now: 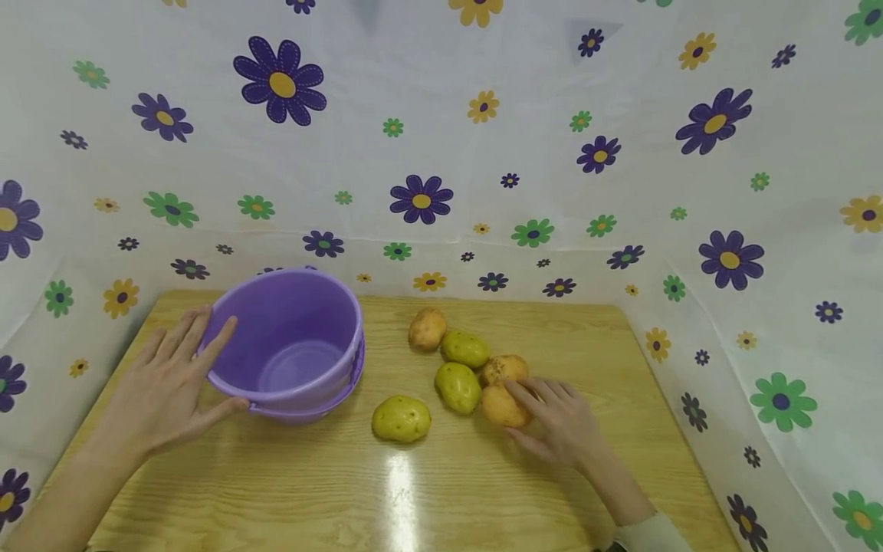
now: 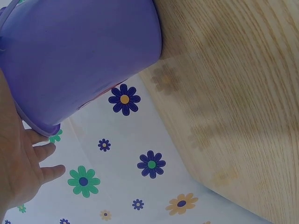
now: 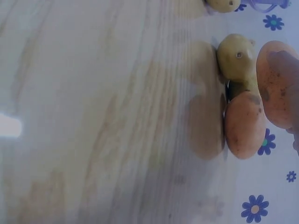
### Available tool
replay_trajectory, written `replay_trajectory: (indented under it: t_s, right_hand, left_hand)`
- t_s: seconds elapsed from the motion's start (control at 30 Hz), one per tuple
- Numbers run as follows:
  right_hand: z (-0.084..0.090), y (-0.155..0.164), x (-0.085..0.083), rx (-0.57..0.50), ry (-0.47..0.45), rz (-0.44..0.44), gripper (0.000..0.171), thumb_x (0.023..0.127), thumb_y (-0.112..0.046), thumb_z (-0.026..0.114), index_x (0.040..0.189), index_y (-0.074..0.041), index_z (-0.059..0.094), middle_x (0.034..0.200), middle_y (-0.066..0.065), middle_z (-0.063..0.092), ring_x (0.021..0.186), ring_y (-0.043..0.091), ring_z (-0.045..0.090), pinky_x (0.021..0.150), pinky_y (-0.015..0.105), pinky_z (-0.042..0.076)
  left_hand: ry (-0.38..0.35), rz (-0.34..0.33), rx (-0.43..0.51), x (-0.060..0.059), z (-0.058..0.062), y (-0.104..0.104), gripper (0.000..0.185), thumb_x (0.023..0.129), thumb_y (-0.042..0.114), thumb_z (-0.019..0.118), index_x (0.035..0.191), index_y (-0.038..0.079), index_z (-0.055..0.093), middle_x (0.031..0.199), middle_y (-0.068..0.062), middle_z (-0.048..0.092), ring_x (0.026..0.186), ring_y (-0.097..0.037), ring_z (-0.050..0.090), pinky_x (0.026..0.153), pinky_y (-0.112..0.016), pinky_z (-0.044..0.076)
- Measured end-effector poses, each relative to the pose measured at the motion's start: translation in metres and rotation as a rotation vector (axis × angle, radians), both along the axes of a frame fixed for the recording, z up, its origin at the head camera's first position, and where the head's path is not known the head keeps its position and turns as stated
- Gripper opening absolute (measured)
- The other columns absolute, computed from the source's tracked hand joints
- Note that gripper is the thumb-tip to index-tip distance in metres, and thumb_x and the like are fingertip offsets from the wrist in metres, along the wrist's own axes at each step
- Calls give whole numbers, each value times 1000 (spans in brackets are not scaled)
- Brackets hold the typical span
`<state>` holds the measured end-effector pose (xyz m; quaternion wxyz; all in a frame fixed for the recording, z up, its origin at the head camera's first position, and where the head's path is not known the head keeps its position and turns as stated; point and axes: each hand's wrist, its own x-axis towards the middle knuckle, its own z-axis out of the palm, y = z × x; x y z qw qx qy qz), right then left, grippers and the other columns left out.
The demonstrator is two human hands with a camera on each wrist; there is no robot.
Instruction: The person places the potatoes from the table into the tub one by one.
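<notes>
A purple plastic bucket [image 1: 290,345] stands empty at the left of the wooden table [image 1: 441,491], tipped a little with its mouth toward me. My left hand [image 1: 172,383] lies flat against its left wall, fingers straight, thumb under the rim. In the left wrist view the bucket [image 2: 84,56] fills the top and the left hand [image 2: 23,163] shows at the edge. Several potatoes lie to the right of the bucket. My right hand [image 1: 552,422] curls over the nearest orange-brown potato [image 1: 500,408], which shows close up as the potato [image 3: 280,84] in the right wrist view.
Other potatoes: a brown one [image 1: 428,328] at the back, two greenish ones [image 1: 465,349] [image 1: 457,387], another brown one [image 1: 505,369] and a yellow-green one [image 1: 401,418] alone in front. A flowered white sheet [image 1: 441,153] walls in the table on three sides.
</notes>
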<state>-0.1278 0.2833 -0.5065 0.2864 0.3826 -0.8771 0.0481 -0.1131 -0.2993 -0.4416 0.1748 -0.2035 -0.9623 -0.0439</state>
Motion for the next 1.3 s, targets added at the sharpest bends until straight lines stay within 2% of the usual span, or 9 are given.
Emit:
replay_trajectory:
  t_s: [0.13,0.23,0.47,0.57,0.7,0.87,1.13,1.23,1.3]
  right_hand:
    - [6,-9,-4,-1,3,6,67,102,-66,48,140,-14,68,120,8,75,102,27,74,85,46,65]
    - [10,-16,-7,-9,14,19,68,102,-66,48,140,-13,69,119,8,76,101,26,74,85,45,65]
    - [15,-32,-15,-64,42,70,66,100,-63,54,139,-13,68,120,9,75,102,27,73,80,43,65]
    - [16,-38,-18,-85,56,92,65,96,-60,62,139,-12,68,120,9,75,102,27,73,79,42,64]
    - [19,-47,-22,-110,52,110,64,94,-58,66,139,-12,69,118,8,75,102,26,73,81,42,64]
    - [25,-58,-26,-101,42,111,65,100,-63,55,139,-14,68,119,8,75,105,26,73,86,42,64]
    - [33,-75,-29,-111,29,113,65,102,-65,51,139,-14,68,121,7,75,105,25,73,88,42,64]
    - [36,-82,-31,-115,29,114,65,100,-65,54,140,-15,67,122,7,75,106,25,73,89,41,64]
    - [39,-87,-33,-120,31,118,65,99,-64,57,140,-15,67,121,7,75,105,25,73,89,41,64]
  left_hand:
    - [-4,3,2,1,-1,0,111,87,83,58,170,18,23,176,-22,19,166,-38,18,139,-48,-2]
    - [-5,0,5,0,-1,0,111,87,82,59,170,17,24,176,-22,19,166,-39,18,139,-53,3]
    - [2,-5,3,0,-1,0,110,87,82,58,169,16,24,177,-21,18,168,-34,13,137,-37,-10]
    - [-1,-3,2,0,-1,0,111,87,82,58,170,17,24,177,-20,17,168,-34,13,136,-35,-11]
    - [-6,1,0,0,-1,0,111,87,81,60,170,17,23,176,-21,19,166,-37,18,138,-42,-7]
    - [-5,3,5,0,-1,1,110,86,81,60,169,17,25,175,-23,23,163,-41,26,139,-49,0]
    - [-13,2,1,0,1,2,111,86,82,60,169,17,26,175,-24,24,160,-44,29,125,-69,29]
    - [-11,-2,6,-1,1,1,111,86,82,59,169,17,26,175,-24,23,161,-44,29,126,-69,29]
    - [-6,-5,8,-1,0,1,110,87,82,59,169,16,26,175,-23,22,161,-43,28,132,-65,21]
